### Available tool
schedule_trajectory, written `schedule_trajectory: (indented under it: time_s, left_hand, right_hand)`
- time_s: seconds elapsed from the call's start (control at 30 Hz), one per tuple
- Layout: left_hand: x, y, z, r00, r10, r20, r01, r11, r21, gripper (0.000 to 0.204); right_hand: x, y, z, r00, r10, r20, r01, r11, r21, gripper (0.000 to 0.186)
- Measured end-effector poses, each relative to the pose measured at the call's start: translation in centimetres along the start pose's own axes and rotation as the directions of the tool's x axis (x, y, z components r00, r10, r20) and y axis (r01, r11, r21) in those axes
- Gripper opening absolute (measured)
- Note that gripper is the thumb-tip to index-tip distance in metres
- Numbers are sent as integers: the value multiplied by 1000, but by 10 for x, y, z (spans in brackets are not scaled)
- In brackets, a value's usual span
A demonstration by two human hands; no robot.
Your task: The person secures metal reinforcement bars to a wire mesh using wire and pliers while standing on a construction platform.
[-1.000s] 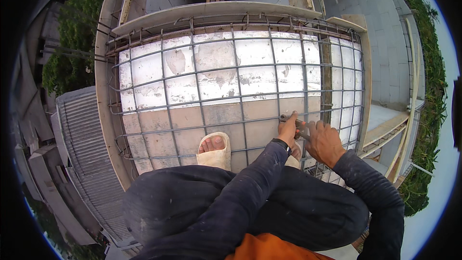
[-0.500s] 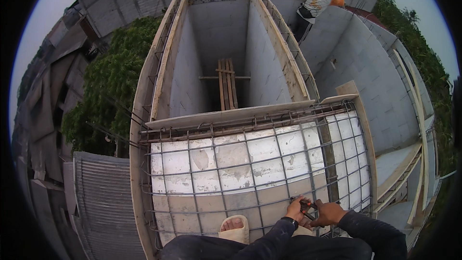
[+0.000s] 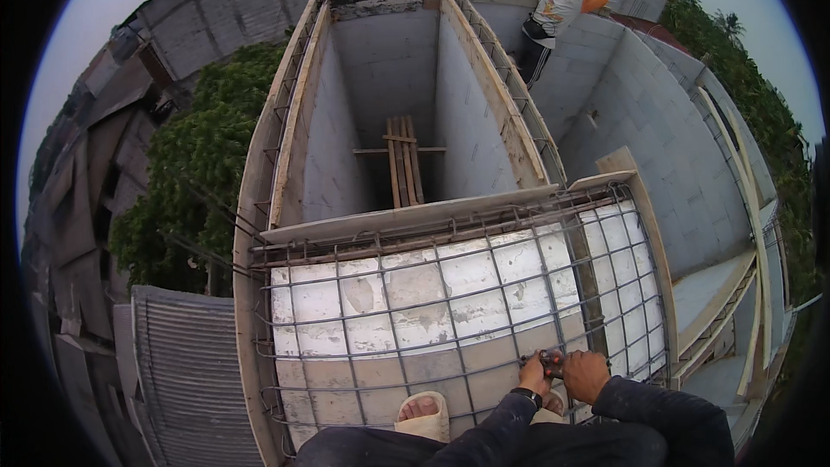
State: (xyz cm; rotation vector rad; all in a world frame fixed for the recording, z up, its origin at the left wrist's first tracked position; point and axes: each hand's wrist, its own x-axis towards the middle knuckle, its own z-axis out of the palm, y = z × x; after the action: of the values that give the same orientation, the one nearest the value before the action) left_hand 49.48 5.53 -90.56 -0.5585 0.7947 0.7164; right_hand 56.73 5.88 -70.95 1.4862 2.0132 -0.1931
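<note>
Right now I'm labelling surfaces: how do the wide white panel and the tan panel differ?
The wide white panel is bright with gray patches; the tan panel is duller. The wide white panel lies farther from the sandals than the tan panel. Both lie beneath steel mesh.

Gloomy up here under grey sky — brightest on the boards below the mesh. Beyond the mesh, the pit sinks into shadow; right of the mesh, walls bow outward.

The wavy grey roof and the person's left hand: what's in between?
In the head view, a wooden board comes first after the corrugated roof, then a steel-bar grid over a beige panel, up to the left hand.
</note>
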Motion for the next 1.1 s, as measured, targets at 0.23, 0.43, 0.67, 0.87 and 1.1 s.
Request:
schedule_trajectory:
  time_s: [0.23, 0.43, 0.67, 0.87, 1.1]
  left_hand:
    - [22, 6, -20, 996, -40, 86, 41, 999, -5, 30]
    - [5, 4, -12, 997, -3, -71, 4, 1000, 20, 27]
    - [-31, 10, 24, 998, 27, 52, -52, 829, 558, 31]
    - [-65, 83, 36, 983, -62, 174, -167, 110, 980, 48]
    - [-72, 69, 6, 955, -15, 295, -291, 123, 949, 60]
  right_hand:
    - [15, 3, 3, 993, 52, 108, -58, 997, 53, 30]
    - [10, 11, 6, 986, 14, 166, -53, 972, 227, 34]
    - [-12, 47, 57, 977, 134, 167, -200, 846, 494, 42]
    - [-35, 10, 151, 887, 458, -59, -287, 646, 707, 59]
    - [-53, -36, 148, 728, 664, -168, -308, 537, 785, 67]
